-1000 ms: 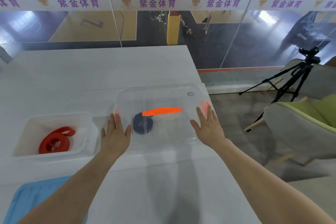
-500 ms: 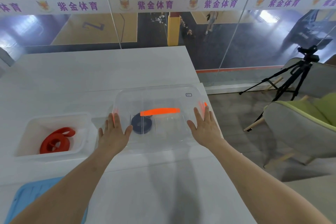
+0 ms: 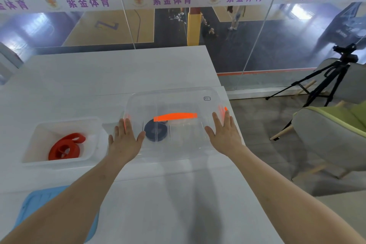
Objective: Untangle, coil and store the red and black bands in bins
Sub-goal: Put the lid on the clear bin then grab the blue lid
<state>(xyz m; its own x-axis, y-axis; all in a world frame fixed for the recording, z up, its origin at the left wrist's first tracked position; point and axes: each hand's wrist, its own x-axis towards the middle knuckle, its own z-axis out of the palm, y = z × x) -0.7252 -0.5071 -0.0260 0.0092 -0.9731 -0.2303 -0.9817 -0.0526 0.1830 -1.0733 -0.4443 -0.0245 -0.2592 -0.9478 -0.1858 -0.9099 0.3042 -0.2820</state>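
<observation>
A coiled black band (image 3: 155, 130) lies inside a clear bin whose clear lid (image 3: 178, 97) with an orange handle (image 3: 175, 116) is on top. My left hand (image 3: 124, 140) rests flat on the lid's left near corner, fingers spread. On the lid's right near side my right hand (image 3: 224, 134) lies flat the same way. A coiled red band (image 3: 65, 146) sits in an open white bin (image 3: 31, 154) to the left on the white table.
A blue lid (image 3: 33, 206) lies at the near left table edge. The table's right edge (image 3: 237, 125) runs just beside the clear bin. A tripod (image 3: 320, 83) and a green-cushioned chair (image 3: 332, 130) stand on the floor at right. A glass wall is behind the table.
Both hands stay flat on the clear lid; they and the bin barely shift in view.
</observation>
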